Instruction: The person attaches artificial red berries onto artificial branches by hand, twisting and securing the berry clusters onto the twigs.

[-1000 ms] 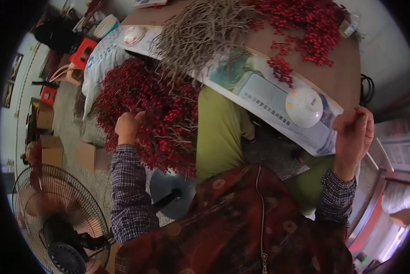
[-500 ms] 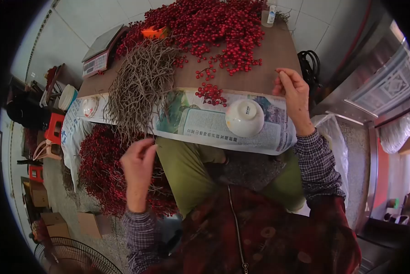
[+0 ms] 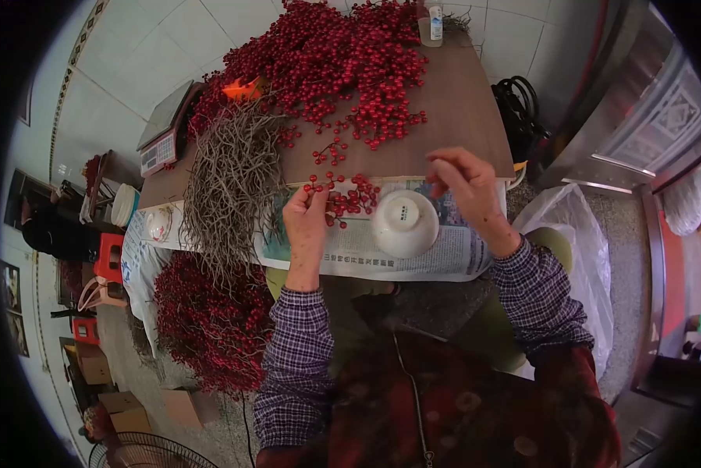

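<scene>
My left hand [image 3: 306, 222] is closed at the near table edge, its thumb and fingertips pinching a sprig of red berries [image 3: 316, 184]. More red berries [image 3: 356, 196] lie against that sprig, over the newspaper. An upturned white bowl [image 3: 405, 234] with a small printed mark on its foot rests on the newspaper [image 3: 452, 253], between my two hands. Above and right of the bowl is my right hand [image 3: 469, 191], fingers bent and loosely apart, no item visible in them. Left of my left hand, a heap of bare brown stems [image 3: 237, 179] hangs over the edge.
A big pile of red berries [image 3: 327, 62] covers the table's back. Nearby are an orange object [image 3: 243, 89], a scale [image 3: 161, 140] and a clear bottle [image 3: 431, 27]. More berry branches [image 3: 214, 320] are below left. A plastic bag [image 3: 573, 242] hangs at right.
My left hand has moved up and right from the stems to the berries on the newspaper. My right hand has shifted slightly left; the berries earlier at its fingers no longer show there.
</scene>
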Demonstrator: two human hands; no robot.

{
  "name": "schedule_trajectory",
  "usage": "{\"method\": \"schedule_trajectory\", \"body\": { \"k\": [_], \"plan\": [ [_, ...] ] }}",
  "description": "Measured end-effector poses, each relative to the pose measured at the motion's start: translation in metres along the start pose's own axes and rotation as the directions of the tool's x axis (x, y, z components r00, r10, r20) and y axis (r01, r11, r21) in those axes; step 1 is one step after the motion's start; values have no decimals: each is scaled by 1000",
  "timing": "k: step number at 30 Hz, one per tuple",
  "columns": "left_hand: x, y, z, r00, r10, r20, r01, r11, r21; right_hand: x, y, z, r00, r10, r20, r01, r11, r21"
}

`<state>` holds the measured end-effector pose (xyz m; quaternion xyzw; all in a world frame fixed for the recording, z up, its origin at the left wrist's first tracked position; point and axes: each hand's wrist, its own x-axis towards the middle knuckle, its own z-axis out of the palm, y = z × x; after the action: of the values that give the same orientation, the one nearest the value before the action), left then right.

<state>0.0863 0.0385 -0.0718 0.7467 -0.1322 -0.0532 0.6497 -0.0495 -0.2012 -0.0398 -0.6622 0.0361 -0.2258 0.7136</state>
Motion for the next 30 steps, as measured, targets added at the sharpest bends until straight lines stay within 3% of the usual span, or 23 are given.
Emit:
{"method": "schedule_trajectory", "body": {
  "k": [1,2,4,5,7,15,17,19,24,26,27,29,30],
  "plan": [
    [-2,14,2,992,-115,43,121,978,-173,2,-4,13,992,-102,71,109,989,-98],
    [-4,24,7,993,-110,50,117,979,-169,5,-9,28,969,-195,151,222,957,-187],
    [-6,41,21,996,-7,90,33,956,-292,9,-20,51,955,-243,170,284,916,-285],
    [-5,46,26,995,0,101,30,955,-295,12,-25,57,938,-281,201,339,861,-379],
    [0,55,35,994,-28,102,71,891,-448,22,-26,59,937,-268,222,338,852,-400],
    [22,52,33,1000,1,8,2,924,-383,51,4,18,941,-295,166,338,836,-431],
    [26,47,29,1000,-19,-17,12,938,-347,56,12,5,890,-408,202,445,680,-583],
    [37,37,9,990,-4,-140,-47,931,-363,58,13,-8,905,-383,184,414,700,-582],
    [28,37,-3,994,-99,-56,81,961,-263,69,27,-17,909,-389,152,396,685,-612],
    [21,42,2,993,-117,16,113,907,-406,72,43,-17,838,-516,175,478,543,-690],
    [20,41,4,993,-116,14,111,906,-408,70,37,-14,837,-517,178,481,541,-690],
    [18,39,6,993,-114,44,121,869,-480,63,26,-7,812,-564,149,368,298,-881],
    [15,40,9,993,-112,44,120,868,-482,60,18,-2,811,-565,150,369,296,-881]
  ]
}}
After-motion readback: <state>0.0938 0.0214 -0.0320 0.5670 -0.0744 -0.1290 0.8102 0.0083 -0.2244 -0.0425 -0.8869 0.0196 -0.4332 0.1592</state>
